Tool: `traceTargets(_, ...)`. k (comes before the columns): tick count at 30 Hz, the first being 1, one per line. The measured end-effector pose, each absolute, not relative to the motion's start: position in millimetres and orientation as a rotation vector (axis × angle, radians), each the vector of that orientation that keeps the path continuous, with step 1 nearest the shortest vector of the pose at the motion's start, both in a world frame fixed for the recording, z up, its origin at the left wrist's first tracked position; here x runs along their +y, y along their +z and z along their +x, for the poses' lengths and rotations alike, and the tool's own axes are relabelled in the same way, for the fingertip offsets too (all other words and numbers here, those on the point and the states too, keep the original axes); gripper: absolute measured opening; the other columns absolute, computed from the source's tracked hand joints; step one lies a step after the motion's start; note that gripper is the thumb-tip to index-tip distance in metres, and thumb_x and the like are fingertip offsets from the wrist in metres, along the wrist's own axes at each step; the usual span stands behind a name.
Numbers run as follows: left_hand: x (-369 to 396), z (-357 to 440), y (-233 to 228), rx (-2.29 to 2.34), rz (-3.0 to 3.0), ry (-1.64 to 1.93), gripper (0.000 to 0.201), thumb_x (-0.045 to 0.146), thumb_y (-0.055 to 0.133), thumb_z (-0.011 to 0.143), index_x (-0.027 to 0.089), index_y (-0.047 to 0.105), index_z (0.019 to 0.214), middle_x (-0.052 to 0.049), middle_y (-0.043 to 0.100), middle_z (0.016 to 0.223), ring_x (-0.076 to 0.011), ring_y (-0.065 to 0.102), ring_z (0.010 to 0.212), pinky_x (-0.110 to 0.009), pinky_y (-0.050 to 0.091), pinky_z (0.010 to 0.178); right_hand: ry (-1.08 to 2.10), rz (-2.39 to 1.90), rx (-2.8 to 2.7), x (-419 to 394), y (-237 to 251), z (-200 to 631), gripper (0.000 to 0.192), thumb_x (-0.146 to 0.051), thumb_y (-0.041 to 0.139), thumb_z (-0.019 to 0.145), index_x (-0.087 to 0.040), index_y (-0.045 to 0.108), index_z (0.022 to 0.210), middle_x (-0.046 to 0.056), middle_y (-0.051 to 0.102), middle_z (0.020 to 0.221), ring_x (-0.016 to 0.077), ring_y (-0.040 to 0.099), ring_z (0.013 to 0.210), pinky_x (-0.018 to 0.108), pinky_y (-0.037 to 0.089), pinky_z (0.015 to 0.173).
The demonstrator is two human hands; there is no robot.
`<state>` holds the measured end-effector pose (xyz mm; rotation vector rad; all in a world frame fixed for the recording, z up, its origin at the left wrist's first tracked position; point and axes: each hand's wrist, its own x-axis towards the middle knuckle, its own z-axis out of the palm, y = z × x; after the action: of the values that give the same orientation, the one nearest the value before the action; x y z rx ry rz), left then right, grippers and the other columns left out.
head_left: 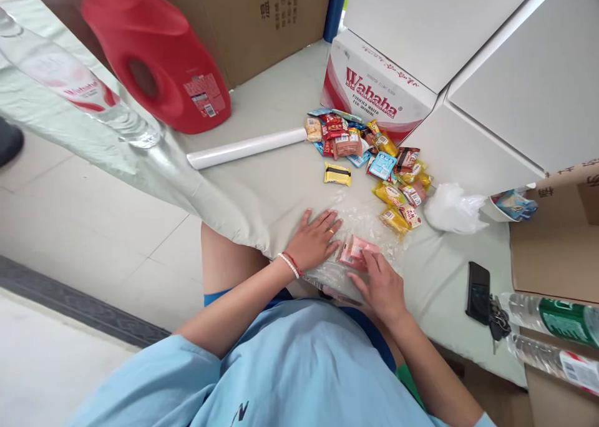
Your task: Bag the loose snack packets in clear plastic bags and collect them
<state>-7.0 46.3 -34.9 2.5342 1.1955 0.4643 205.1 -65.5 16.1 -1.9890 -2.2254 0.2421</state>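
Note:
My left hand (314, 240) lies flat, fingers spread, on a clear plastic bag (362, 224) at the table's near edge. My right hand (381, 284) rests beside it with the fingertips on a pink snack packet (358, 252) lying on the bag. Beyond the bag sits a loose pile of snack packets (374, 155) in red, yellow and blue. One yellow packet (337, 174) lies apart to the left of the pile.
A white roll (247, 147), a red detergent jug (154, 55) and a clear water bottle (77, 93) are at the left. A Wahaha carton (374, 90) and white boxes stand behind. A crumpled bag (452, 208), phone (478, 291), keys and bottles (555, 318) lie at the right.

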Motion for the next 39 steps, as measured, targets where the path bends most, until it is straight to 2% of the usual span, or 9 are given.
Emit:
traceTargets(4, 46.4, -6.6, -35.4, 1.198, 2.548, 0.446, 0.053, 0.044, 0.044, 0.105, 0.023, 0.050, 0.153, -0.012, 0.041, 0.166, -0.0293, 0.036, 0.154, -0.063, 0.010, 0.129, 0.386, -1.846, -2.118, -59.2, 28.2, 230.3, 0.033, -0.043, 0.054, 0.103, -0.027, 0.067, 0.129, 0.011, 0.066, 0.123, 0.0243, 0.066, 0.112, 0.036, 0.056, 0.093)
traceTargets(8, 45.8, -5.3, -35.2, 1.216, 2.562, 0.435, 0.054, 0.045, 0.045, 0.104, 0.025, 0.049, 0.154, -0.011, 0.041, 0.166, -0.0303, 0.036, 0.154, -0.063, 0.010, 0.128, 0.494, -1.828, -2.285, -31.9, 29.6, 243.0, 0.055, -0.043, 0.070, 0.093, -0.024, 0.059, 0.143, 0.014, 0.056, 0.143, 0.0307, 0.057, 0.128, 0.044, 0.054, 0.100)
traceTargets(11, 45.0, -5.1, -34.0, 1.231, 2.574, 0.413, 0.053, 0.045, 0.044, 0.104, 0.026, 0.049, 0.154, -0.011, 0.040, 0.166, -0.0294, 0.037, 0.154, -0.062, 0.012, 0.128, 0.581, -1.777, -2.336, -23.5, 22.6, 238.0, 0.051, -0.040, 0.069, 0.093, -0.023, 0.061, 0.141, 0.012, 0.065, 0.133, 0.0299, 0.060, 0.121, 0.046, 0.052, 0.103)
traceTargets(15, 45.0, -5.4, -33.0, 1.231, 2.585, 0.405, 0.053, 0.046, 0.043, 0.105, 0.026, 0.049, 0.154, -0.010, 0.041, 0.166, -0.0282, 0.037, 0.154, -0.061, 0.014, 0.128, 0.494, -1.752, -2.173, -31.3, 19.4, 228.1, 0.042, -0.037, 0.062, 0.097, -0.025, 0.063, 0.137, 0.011, 0.068, 0.127, 0.0280, 0.062, 0.116, 0.044, 0.053, 0.101)
traceTargets(21, 45.3, -5.8, -34.7, 1.235, 2.590, 0.401, 0.054, 0.044, 0.041, 0.105, 0.027, 0.047, 0.155, -0.010, 0.040, 0.166, -0.0284, 0.036, 0.154, -0.062, 0.013, 0.128, 0.486, -1.875, -2.354, -32.8, 15.6, 213.4, 0.052, -0.028, 0.061, 0.096, -0.026, 0.055, 0.147, 0.013, 0.061, 0.141, 0.0297, 0.061, 0.122, 0.042, 0.054, 0.095)
traceTargets(26, 44.7, -4.7, -34.9, 1.255, 2.602, 0.411, 0.052, 0.042, 0.033, 0.108, 0.027, 0.046, 0.156, -0.010, 0.041, 0.166, -0.0269, 0.036, 0.155, -0.064, 0.012, 0.127, 0.502, -1.925, -2.356, -29.3, 18.7, 219.2, 0.050, -0.024, 0.059, 0.096, -0.024, 0.055, 0.146, 0.011, 0.064, 0.139, 0.0275, 0.063, 0.119, 0.038, 0.053, 0.094)
traceTargets(30, 44.2, -3.7, -35.0, 1.254, 2.610, 0.431, 0.053, 0.043, 0.037, 0.107, 0.028, 0.044, 0.157, -0.010, 0.040, 0.166, -0.0286, 0.036, 0.155, -0.065, 0.012, 0.127, 0.465, -1.948, -2.392, -30.8, 23.8, 222.9, 0.053, -0.024, 0.061, 0.093, -0.024, 0.055, 0.145, 0.011, 0.064, 0.139, 0.0277, 0.064, 0.117, 0.036, 0.052, 0.088)
traceTargets(35, 44.2, -4.2, -35.8, 1.264, 2.599, 0.437, 0.053, 0.043, 0.037, 0.107, 0.028, 0.044, 0.158, -0.010, 0.040, 0.167, -0.0287, 0.036, 0.155, -0.065, 0.011, 0.127, 0.378, -2.013, -2.327, -28.5, 33.5, 236.2, 0.050, -0.022, 0.063, 0.089, -0.026, 0.060, 0.138, 0.009, 0.068, 0.128, 0.0267, 0.066, 0.109, 0.034, 0.050, 0.079)
traceTargets(39, 43.6, -3.2, -37.0, 1.252, 2.594, 0.444, 0.052, 0.044, 0.037, 0.107, 0.029, 0.045, 0.157, -0.010, 0.040, 0.166, -0.0285, 0.037, 0.154, -0.065, 0.011, 0.127, 0.302, -2.010, -2.240, -20.6, 37.6, 239.4, 0.052, -0.023, 0.063, 0.088, -0.027, 0.059, 0.140, 0.008, 0.067, 0.129, 0.0269, 0.065, 0.111, 0.034, 0.050, 0.079)
